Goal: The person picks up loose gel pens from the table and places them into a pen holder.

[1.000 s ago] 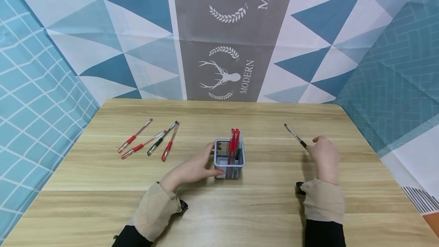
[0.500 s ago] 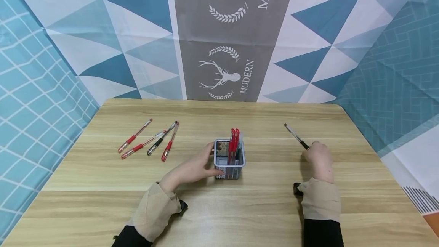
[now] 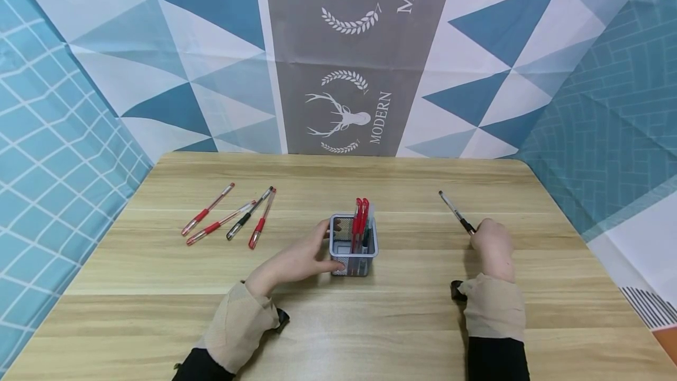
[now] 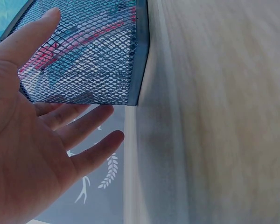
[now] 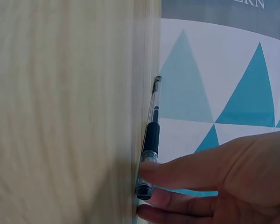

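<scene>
A grey mesh pen holder (image 3: 353, 264) stands upright mid-table, with red pens (image 3: 359, 222) and a dark pen inside. My left hand (image 3: 296, 258) holds it from the left, thumb at the near side and fingers round the far side. In the left wrist view the thumb of my left hand (image 4: 23, 135) lies by the mesh wall (image 4: 91, 56). To the right, my right hand (image 3: 492, 243) pinches the near end of a black gel pen (image 3: 457, 212). The right wrist view shows the thumb on that pen (image 5: 151, 137), fingers beneath; it lies along the tabletop.
Several pens lie loose at the table's left: a red pen (image 3: 208, 209) apart, then another red pen (image 3: 219, 224), a black pen (image 3: 248, 214) and a third red pen (image 3: 262, 219) close together. A patterned cloth (image 3: 338, 63) hangs behind the wooden table (image 3: 402, 322).
My right hand has shifted slightly left and its raised finger has come down, the fingers now pinching the black gel pen. The left hand and pen holder have stayed in place.
</scene>
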Motion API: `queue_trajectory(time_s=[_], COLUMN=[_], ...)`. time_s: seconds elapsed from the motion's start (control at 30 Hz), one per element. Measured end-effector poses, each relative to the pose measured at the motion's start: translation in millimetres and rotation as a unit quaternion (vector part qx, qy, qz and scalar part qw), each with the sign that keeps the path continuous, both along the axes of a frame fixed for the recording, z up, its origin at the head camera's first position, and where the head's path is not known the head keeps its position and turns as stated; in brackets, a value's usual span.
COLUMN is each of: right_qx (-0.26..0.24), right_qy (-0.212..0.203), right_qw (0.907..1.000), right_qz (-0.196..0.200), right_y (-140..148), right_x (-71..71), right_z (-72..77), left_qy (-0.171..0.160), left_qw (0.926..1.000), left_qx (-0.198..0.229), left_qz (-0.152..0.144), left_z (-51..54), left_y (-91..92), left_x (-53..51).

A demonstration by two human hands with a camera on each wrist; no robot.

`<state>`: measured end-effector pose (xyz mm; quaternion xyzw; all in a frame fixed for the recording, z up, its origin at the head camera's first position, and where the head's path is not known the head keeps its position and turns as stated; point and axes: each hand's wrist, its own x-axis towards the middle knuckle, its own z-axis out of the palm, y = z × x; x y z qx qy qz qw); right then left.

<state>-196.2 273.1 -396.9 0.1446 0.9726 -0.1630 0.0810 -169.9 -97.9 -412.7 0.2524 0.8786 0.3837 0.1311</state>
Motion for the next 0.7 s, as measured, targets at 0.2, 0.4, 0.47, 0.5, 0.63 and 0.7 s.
queue_trajectory(time_s=[0.2,0.4,0.47,0.5,0.63,0.7], right_qx=[0.006,0.011,0.007,0.004,0.001,0.003], right_qy=[0.001,0.001,-0.001,0.002,0.030,0.053], right_qw=[1.0000,0.9999,1.0000,1.0000,0.9995,0.9985], right_qz=[-0.007,-0.005,-0.007,-0.008,-0.012,-0.014], right_y=[-1.4,-1.2,-1.6,-1.9,-3.7,-5.1], right_x=[-0.4,-0.9,-0.6,-0.6,-0.6,-0.3], right_z=[0.4,-0.5,-0.5,-0.5,0.3,1.2], left_qy=[-0.002,-0.001,-0.001,-0.002,-0.003,-0.004], left_qw=[1.0000,1.0000,1.0000,1.0000,1.0000,1.0000], left_qx=[-0.001,-0.005,-0.006,-0.007,-0.008,-0.007], left_qz=[0.004,0.005,0.005,0.005,0.004,0.004], left_z=[0.1,0.7,0.8,0.9,0.8,0.7], left_y=[-0.4,-0.6,-0.7,-0.8,-0.8,-0.8], left_x=[-0.2,0.0,0.0,0.1,-0.1,-0.1])
